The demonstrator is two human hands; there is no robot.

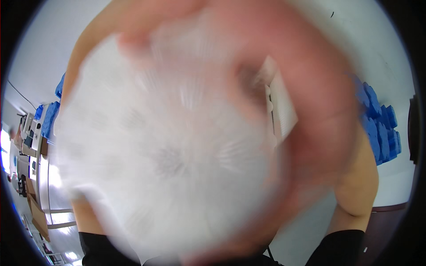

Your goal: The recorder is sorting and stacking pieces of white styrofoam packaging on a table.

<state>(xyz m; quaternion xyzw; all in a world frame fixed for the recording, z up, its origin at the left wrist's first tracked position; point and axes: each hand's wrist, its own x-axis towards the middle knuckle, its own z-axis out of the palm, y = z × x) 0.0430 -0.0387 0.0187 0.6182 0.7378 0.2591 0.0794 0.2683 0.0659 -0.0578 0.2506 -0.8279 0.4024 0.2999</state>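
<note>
A large, soft-looking white thing (177, 155) fills the middle of the head view, very close and blurred. Faint dimples or creases radiate across it, but its kind cannot be made out. At the right, my right hand (319, 102) curls around its edge, large and smeared. A small off-white piece with a scalloped edge (282, 106) shows inside the curl of that hand; whether it belongs to the white thing is unclear. My left arm rises along the left side, and my left hand (146, 22) lies over the white thing's upper edge, its fingers mostly lost in blur.
Blue stacked shapes (379, 124) are at the right by a pale wall, with a few more blue ones (52, 117) at the left. A shiny metal table (60, 190) stands at the left, beside an open cardboard box (37, 215) and some equipment. Dark brown furniture (386, 230) shows lower right.
</note>
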